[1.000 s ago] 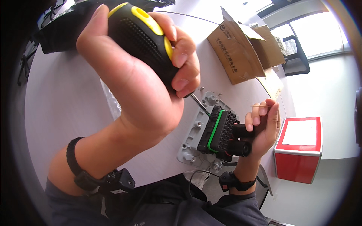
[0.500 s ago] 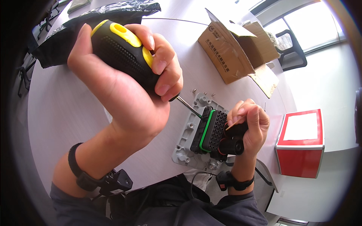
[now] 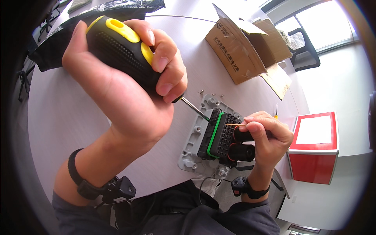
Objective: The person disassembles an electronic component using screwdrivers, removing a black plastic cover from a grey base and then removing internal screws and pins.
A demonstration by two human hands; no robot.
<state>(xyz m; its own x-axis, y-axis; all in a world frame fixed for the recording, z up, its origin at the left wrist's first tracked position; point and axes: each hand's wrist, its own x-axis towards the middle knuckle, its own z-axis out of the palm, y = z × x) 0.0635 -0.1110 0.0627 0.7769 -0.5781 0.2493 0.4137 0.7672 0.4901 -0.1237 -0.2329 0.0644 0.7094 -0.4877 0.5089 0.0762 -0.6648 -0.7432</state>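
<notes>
My left hand (image 3: 117,94) is wrapped round the black and yellow handle of a screwdriver (image 3: 121,55). Its metal shaft slants down to the left side of a black multi-hole connector (image 3: 225,135) with a green seal round it. The connector sits on a grey metal plate (image 3: 194,139) with several bosses. Over the connector's right part, my right hand (image 3: 272,135) pinches a thin wooden stick (image 3: 234,125), whose far end lies over the field of small round holes. Two black cylinders with orange rings stick out there; the lower cylinder (image 3: 242,152) shows well, the upper one is partly behind my fingers.
Several small screws (image 3: 202,92) lie just beyond the plate. An open cardboard box (image 3: 235,53) stands at the back, a red and white box (image 3: 313,168) at the right. A black bag (image 3: 58,49) lies far left. Behind my right hand is a thin yellow-handled tool (image 3: 276,114).
My right hand has shifted right and opened out from its curl, and the stick now points left across the holes. My left hand and the screwdriver handle have moved slightly up and left.
</notes>
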